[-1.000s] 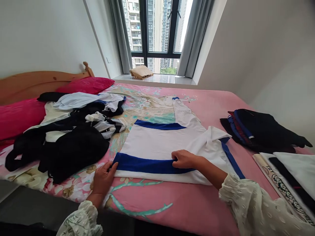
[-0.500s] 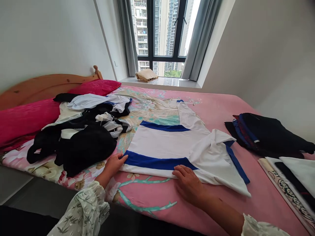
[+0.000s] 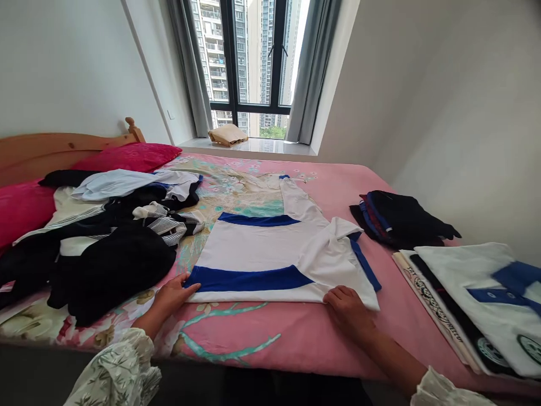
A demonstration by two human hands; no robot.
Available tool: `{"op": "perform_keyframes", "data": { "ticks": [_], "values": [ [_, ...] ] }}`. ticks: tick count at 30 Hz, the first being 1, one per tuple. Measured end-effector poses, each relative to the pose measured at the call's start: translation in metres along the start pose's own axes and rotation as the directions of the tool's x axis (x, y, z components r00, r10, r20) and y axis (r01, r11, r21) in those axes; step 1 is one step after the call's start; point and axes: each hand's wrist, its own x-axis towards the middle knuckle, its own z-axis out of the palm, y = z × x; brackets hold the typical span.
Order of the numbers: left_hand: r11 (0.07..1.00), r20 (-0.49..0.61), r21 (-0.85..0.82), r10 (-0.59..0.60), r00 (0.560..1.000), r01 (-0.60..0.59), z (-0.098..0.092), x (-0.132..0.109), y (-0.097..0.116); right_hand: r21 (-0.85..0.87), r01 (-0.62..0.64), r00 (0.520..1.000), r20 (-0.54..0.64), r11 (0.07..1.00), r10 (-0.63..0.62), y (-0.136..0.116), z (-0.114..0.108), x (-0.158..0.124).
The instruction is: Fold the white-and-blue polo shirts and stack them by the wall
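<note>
A white long-sleeved shirt [image 3: 249, 245] with blue bands lies spread on the bed, its body partly folded and one sleeve stretched toward the window. My left hand [image 3: 169, 298] pinches the near left corner of its hem, thumb over the blue band. At the near edge, by the shoulder part, my right hand [image 3: 345, 310] grips the white cloth with bent fingers. Its fingertips are partly hidden from view.
A heap of loose black, white and striped clothes [image 3: 127, 254] lies left, near red pillows [image 3: 135, 157]. On the right are a dark folded stack [image 3: 406, 217] and folded white and black shirts [image 3: 456, 282]. A brown paper packet [image 3: 228, 135] sits on the windowsill.
My right hand has slid right along the shirt's near edge, which now lies straighter. My left hand stays at the hem corner. The view has turned right.
</note>
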Motion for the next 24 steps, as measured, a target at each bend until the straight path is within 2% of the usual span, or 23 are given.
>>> {"op": "perform_keyframes", "data": {
  "ticks": [2,4,5,7,9,11,14,16,18,21,24],
  "values": [
    [0.997,-0.045,0.072,0.000,0.999,0.004,-0.002,-0.002,0.000,0.038,-0.109,0.993,-0.051,0.993,0.111,0.011,-0.008,-0.003],
    [0.984,-0.161,0.177,0.041,0.986,-0.012,-0.001,-0.006,0.003,0.062,-0.319,0.942,-0.092,0.946,0.324,0.031,-0.014,-0.012],
    [0.971,-0.226,0.235,0.104,0.968,-0.049,0.001,-0.008,0.005,0.077,-0.427,0.897,-0.086,0.901,0.433,0.043,-0.017,-0.018],
    [0.924,-0.316,0.328,0.305,0.898,-0.198,0.010,-0.015,0.011,0.118,-0.568,0.819,-0.017,0.814,0.574,0.068,-0.021,-0.033],
    [0.845,-0.277,0.358,0.502,0.819,-0.397,0.025,-0.022,0.019,0.165,-0.594,0.803,0.068,0.787,0.592,0.087,-0.023,-0.048],
    [0.786,-0.188,0.357,0.590,0.786,-0.505,0.044,-0.031,0.027,0.197,-0.551,0.833,0.085,0.811,0.546,0.097,-0.024,-0.059],
    [0.796,-0.114,0.402,0.534,0.838,-0.453,0.069,-0.041,0.037,0.211,-0.419,0.902,-0.014,0.883,0.431,0.099,-0.024,-0.064],
    [0.812,-0.093,0.423,0.480,0.872,-0.402,0.076,-0.043,0.038,0.264,-0.344,0.921,-0.093,0.901,0.378,0.098,-0.024,-0.062],
    [0.818,-0.062,0.428,0.451,0.891,-0.384,0.077,-0.043,0.037,0.358,-0.350,0.901,-0.123,0.865,0.416,0.097,-0.023,-0.060],
    [0.822,-0.014,0.427,0.422,0.906,-0.376,0.071,-0.041,0.035,0.440,-0.422,0.870,-0.051,0.793,0.491,0.099,-0.020,-0.059],
    [0.842,-0.022,0.420,0.383,0.923,-0.339,0.063,-0.036,0.044,0.453,-0.432,0.879,0.019,0.779,0.476,0.101,-0.017,-0.059]
  ]
}}
